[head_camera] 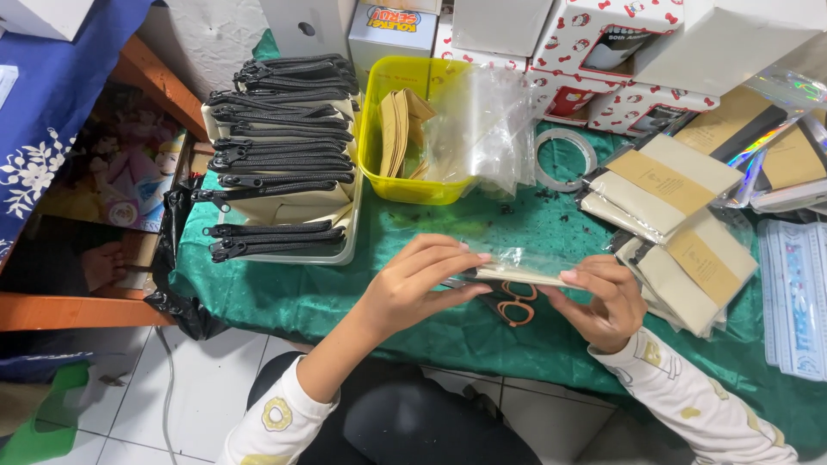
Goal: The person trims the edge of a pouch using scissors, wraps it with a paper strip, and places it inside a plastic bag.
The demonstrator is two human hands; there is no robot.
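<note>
My left hand (420,282) and my right hand (603,297) hold a flat cream pouch in a clear plastic bag (517,269) between them, edge-on above the green cloth. The left fingers pinch its left end, the right fingers grip its right end. Orange-handled scissors (514,303) lie on the cloth just under the bag. A stack of cream pouches with black zippers (280,155) stands to the left. Finished bagged pouches with tan bands (676,220) are piled at the right.
A yellow tub (379,168) holds tan cards and clear bags (487,120). A roll of clear tape (564,159) lies behind. Boxes line the back edge. Blue printed packets (797,297) sit at far right. The green-covered table (284,288) ends at my lap.
</note>
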